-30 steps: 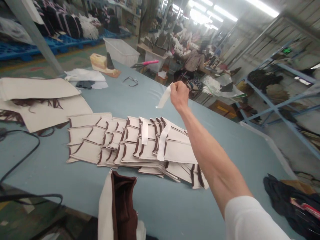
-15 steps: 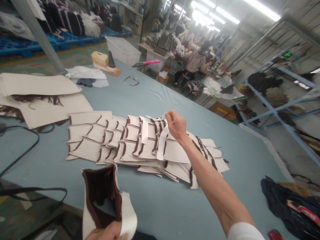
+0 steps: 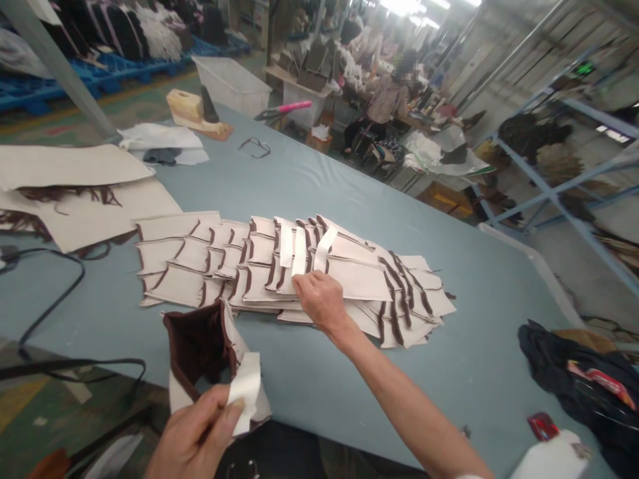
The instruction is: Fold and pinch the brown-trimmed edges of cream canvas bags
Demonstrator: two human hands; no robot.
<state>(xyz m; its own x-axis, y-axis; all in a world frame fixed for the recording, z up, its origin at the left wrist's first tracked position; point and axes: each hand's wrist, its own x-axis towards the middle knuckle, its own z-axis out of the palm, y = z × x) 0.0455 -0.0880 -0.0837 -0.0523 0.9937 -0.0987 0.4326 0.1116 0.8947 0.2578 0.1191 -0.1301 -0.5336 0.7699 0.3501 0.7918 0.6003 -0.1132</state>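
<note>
A fanned row of cream fabric pieces with brown trim (image 3: pixel 279 273) lies across the pale blue table (image 3: pixel 309 193). Three white strips (image 3: pixel 299 249) rest on top of the row near its middle. My right hand (image 3: pixel 319 299) is down on the row's near edge, fingers curled and pinching at the lower end of a strip. My left hand (image 3: pixel 192 436) is at the bottom of the view, closed on a cream pouch with a brown lining (image 3: pixel 204 352) and a white strip against its front.
Larger cream panels (image 3: pixel 74 193) lie at the left. A black cable (image 3: pixel 54 299) loops over the table's left edge. Glasses (image 3: pixel 254 146) and pink-handled scissors (image 3: pixel 284 110) lie at the far end. Dark cloth (image 3: pixel 579 379) sits at the right. A seated person (image 3: pixel 384 113) works beyond.
My right hand came down from above the table, laid a white strip on the row and moved to its near edge. My left hand rose into view with the pouch.
</note>
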